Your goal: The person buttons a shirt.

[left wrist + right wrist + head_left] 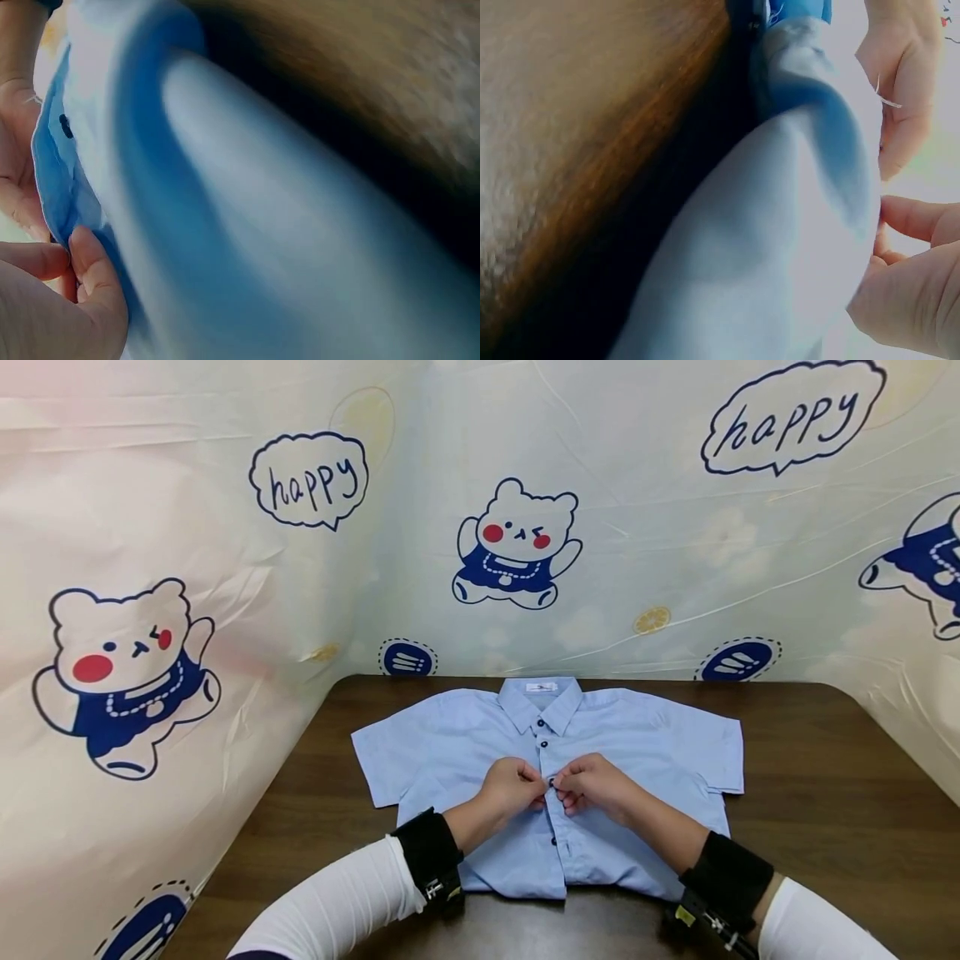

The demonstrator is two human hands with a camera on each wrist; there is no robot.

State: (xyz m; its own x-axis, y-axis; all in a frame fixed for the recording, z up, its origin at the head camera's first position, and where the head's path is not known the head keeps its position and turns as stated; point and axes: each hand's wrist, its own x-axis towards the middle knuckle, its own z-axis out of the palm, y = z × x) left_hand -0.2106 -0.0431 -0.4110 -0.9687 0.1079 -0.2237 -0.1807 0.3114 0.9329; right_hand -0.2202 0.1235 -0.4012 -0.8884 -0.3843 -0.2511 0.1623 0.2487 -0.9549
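A light blue short-sleeved shirt (472, 735) lies face up on the brown table, collar away from me. Dark buttons run down its front placket, with one button (551, 782) between my two hands. My left hand (512, 787) pinches the placket edge just left of that button; in the left wrist view its thumb and finger (94, 262) grip the blue cloth. From the other side, my right hand (592, 783) pinches at the same button with thumb and forefinger. In the right wrist view, folds of cloth hide part of its fingertips (904, 217).
The dark wooden table (810, 777) extends on both sides of the shirt. Behind and to the left hangs a pale curtain (637, 552) printed with bears and "happy" bubbles. Black straps (431, 852) with small devices sit on both wrists, close above the shirt's lower edge.
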